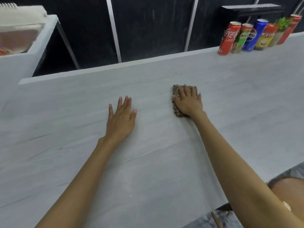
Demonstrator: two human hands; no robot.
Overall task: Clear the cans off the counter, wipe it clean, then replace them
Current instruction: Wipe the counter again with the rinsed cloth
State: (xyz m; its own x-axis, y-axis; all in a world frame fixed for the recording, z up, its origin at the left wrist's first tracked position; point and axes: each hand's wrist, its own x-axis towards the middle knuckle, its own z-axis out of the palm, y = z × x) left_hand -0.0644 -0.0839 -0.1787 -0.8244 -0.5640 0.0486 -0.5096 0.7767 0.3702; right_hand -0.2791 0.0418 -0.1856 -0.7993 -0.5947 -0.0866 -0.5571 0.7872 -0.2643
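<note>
**Fingers (pixel 186 91) flat on one cloth (pixel 176 90), six cans (pixel 253 36) aside**

Right hand (pixel 189 103) presses the brown cloth onto the tabletop (pixel 156 145) with straight, spread fingers. Left hand (pixel 120 117) lies flat, released, holding nothing. All six cans stand in a row, far right.

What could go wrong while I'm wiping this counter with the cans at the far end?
A wide stroke of the cloth under the right hand could knock the cans; they stand packed at the back edge of the counter, so one might topple others or fall behind. The patch under them may stay unwiped.
</note>
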